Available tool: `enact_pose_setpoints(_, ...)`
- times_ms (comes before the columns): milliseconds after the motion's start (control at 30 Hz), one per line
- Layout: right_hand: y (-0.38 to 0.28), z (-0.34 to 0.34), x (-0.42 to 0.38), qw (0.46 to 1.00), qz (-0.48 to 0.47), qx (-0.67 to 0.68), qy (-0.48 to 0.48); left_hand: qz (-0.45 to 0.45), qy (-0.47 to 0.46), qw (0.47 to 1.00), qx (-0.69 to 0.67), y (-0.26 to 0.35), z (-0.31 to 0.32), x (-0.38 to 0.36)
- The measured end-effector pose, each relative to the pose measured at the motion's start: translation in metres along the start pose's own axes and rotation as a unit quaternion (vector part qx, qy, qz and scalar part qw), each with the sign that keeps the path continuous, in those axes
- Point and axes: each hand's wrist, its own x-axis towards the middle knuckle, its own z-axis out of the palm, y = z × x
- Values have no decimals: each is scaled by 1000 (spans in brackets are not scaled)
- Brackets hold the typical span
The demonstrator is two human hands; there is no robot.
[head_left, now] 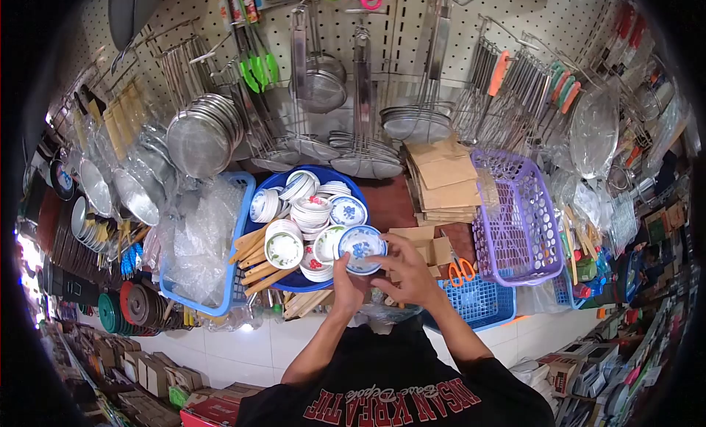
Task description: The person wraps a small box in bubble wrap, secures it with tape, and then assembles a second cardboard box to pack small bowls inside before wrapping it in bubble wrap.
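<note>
A small white bowl with a blue rim and blue flowers (361,249) is raised in front of me, its inside facing up toward the camera. My left hand (347,286) grips its lower left edge, thumb along the rim. On the other side, my right hand (409,271) has its fingers curled at the bowl's right edge, the thumb lower down. Just behind is a round blue basin (288,178) filled with stacks of similar bowls (312,212), some with green or red flowers. Wooden handles (265,274) stick out from the basin's left side.
Left of the basin, a light-blue basket (243,206) holds clear plastic bags. Brown paper envelopes (445,177), a purple basket (515,206), and a blue basket (482,303) with orange scissors (462,272) lie to the right. Strainers (202,137) and whisks hang from the pegboard (412,37).
</note>
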Motion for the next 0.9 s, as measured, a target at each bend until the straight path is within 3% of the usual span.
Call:
enact_pose_setpoints(100,3,-6,-20,961,221,102,132,16,-9,998,67,-30,-15,3)
enact_pose_setpoints(133,-1,-13,-23,943,292,105,117,26,-12,993,112,-33,-7,-1)
enact_pose_setpoints(267,18,-25,-49,962,268,48,7,38,-109,981,155,-61,-13,-9)
enact_pose_setpoints(333,15,-28,-60,946,318,62,25,55,-144,978,139,-66,-5,-11)
enact_pose_setpoints(400,7,-32,-63,936,345,48,52,42,-131,965,224,-66,5,-17)
enact_pose_setpoints(533,7,-37,-76,940,331,-14,87,43,-109,959,256,-80,15,-21)
enact_pose_setpoints(733,5,-48,-79,948,282,-33,142,129,-67,926,349,-92,28,-22)
enact_pose_setpoints(900,16,-51,-87,933,334,12,136,78,-20,967,242,-103,31,-17)
